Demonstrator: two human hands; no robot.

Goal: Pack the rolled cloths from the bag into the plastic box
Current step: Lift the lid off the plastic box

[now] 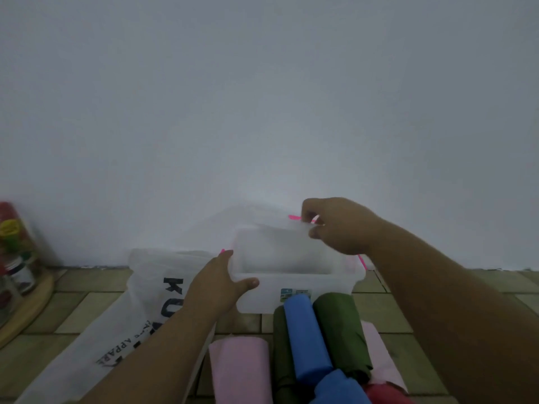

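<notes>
Box: I see the translucent white plastic box (294, 290) empty inside.
Lid: my right hand (338, 225) pinches the clear pink-clipped lid (274, 228) above it.
Left hand (221, 284): grips the box's left rim.
Left to do: rolled pink, green and blue cloths (306, 345) lie unpacked in front of the box; white printed plastic bag (140, 310) to its left.

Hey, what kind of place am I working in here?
Probably a room at home, at floor level: a tiled floor meeting a plain white wall, and jars on a round wooden tray to the left.

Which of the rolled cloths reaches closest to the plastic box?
The blue roll: its far end lies against the box's front wall, under the label. It sits between two dark green rolls.
</notes>
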